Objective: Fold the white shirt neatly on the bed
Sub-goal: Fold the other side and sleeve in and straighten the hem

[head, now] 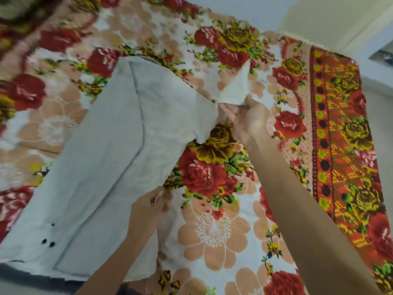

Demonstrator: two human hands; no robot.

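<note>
Right grip [244, 112] pinching sleeve [236, 86], left grip [146, 207] holding white shirt [106, 156], floral bedspread [212, 231], pale wall [329, 18]

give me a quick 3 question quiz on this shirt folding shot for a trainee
1. True or false: the white shirt hangs in the air, clear of the bed.
2. Which part does the right hand pinch? A) the collar B) the sleeve C) a button
3. Fill in: the buttons on the shirt are ___ in colour.

Key:
1. False: its body lies spread on the floral bedsheet.
2. B: the sleeve end is raised off the sheet.
3. Black.
</note>
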